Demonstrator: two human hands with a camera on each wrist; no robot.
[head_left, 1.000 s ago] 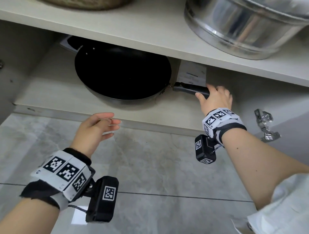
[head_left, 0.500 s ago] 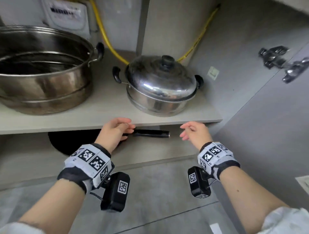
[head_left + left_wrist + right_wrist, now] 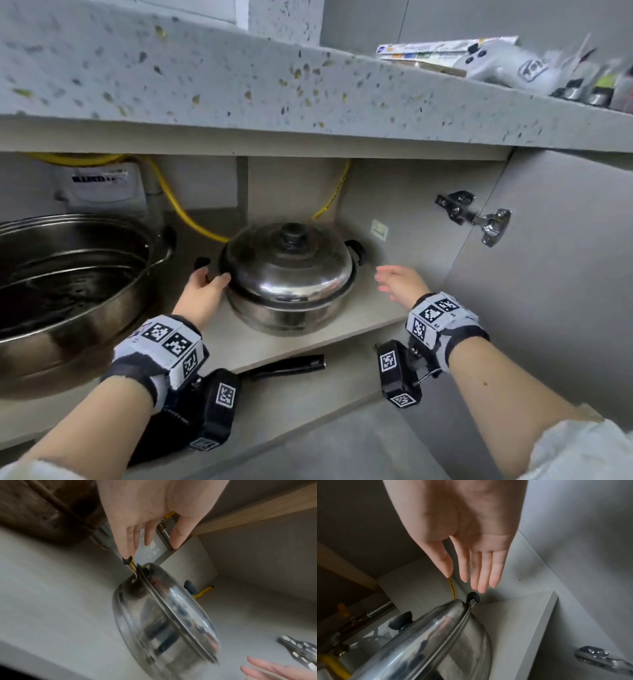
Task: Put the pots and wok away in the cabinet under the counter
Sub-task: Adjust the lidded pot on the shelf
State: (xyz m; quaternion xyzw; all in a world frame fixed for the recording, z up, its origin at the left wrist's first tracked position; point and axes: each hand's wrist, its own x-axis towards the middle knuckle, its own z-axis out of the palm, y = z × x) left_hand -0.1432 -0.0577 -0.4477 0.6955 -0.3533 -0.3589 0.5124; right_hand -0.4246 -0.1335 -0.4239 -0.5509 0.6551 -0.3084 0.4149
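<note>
A lidded steel pot (image 3: 287, 274) stands on the upper cabinet shelf (image 3: 233, 339). My left hand (image 3: 205, 291) is at its left side with fingers nearly straight. Its fingertips (image 3: 127, 555) touch the pot's black left handle (image 3: 127, 561). My right hand (image 3: 394, 281) hovers open to the right of the pot. Its straight fingers (image 3: 481, 574) end just short of the black right handle (image 3: 472, 597). A large open steel pot (image 3: 68, 284) sits at the left of the same shelf. The wok's black handle (image 3: 287, 365) shows on the lower shelf; its bowl is hidden.
A speckled stone counter (image 3: 308, 92) overhangs the cabinet. A yellow hose (image 3: 185, 212) runs along the back wall behind the pots. The cabinet's right wall (image 3: 411, 212) is close to the pot, and the open door carries a metal hinge (image 3: 479, 219).
My right hand let go of the wok handle on the lower shelf. Both hands rose to the upper shelf and came to either side of the lidded pot.
</note>
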